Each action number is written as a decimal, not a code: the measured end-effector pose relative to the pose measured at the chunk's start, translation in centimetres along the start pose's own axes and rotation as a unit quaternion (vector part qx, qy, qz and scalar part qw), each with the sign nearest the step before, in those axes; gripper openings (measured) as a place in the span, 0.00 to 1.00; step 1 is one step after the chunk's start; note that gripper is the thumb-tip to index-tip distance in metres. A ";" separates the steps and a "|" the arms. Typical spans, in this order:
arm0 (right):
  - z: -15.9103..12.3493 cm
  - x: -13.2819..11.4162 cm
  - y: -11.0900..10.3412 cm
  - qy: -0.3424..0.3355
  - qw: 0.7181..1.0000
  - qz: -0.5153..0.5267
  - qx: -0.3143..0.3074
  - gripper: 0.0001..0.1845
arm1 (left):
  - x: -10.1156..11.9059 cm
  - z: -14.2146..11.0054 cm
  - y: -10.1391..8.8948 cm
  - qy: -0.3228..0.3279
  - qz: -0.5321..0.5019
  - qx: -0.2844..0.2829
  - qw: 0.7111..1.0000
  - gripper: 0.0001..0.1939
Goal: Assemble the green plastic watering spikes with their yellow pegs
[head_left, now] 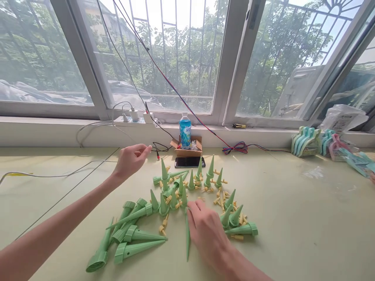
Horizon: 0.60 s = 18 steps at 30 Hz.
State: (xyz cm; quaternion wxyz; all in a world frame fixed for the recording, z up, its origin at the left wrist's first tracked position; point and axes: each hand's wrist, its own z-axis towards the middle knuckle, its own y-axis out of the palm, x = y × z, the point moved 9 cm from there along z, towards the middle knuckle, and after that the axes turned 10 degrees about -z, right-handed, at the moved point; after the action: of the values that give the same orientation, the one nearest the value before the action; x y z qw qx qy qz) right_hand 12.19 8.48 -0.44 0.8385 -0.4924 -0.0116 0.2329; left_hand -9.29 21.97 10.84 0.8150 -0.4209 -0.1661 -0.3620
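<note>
Several green plastic cone spikes (137, 238) lie and stand on the pale green table (293, 226), mixed with small yellow valve pieces (218, 200). My right hand (206, 230) rests on the table among them, fingers curled around one long green spike (187, 238) that points toward me. My left hand (131, 160) hovers above the table to the left of the pile, thumb and forefinger pinched together; whatever they hold is too small to make out. Upright cones (210, 168) stand at the back of the pile.
A blue drink bottle (185, 132) stands in a small cardboard box (199, 145) by the window sill, a black phone (190, 162) in front of it. Cables (238, 148) and a power strip (133, 117) run along the sill. Packaged goods (306, 142) sit at the right.
</note>
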 end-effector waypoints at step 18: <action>1.3 3.3 1.8 0.102 0.973 -0.089 -0.189 0.19 | 11.0 -17.3 11.1 0.139 0.093 -0.190 0.967 0.13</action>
State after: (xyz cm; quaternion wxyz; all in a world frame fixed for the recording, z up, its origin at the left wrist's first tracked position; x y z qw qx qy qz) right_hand 14.12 11.63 -1.97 0.7444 -0.6601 -0.0136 0.0998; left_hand 5.68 7.35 0.67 0.7651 -0.5277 0.0606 -0.3641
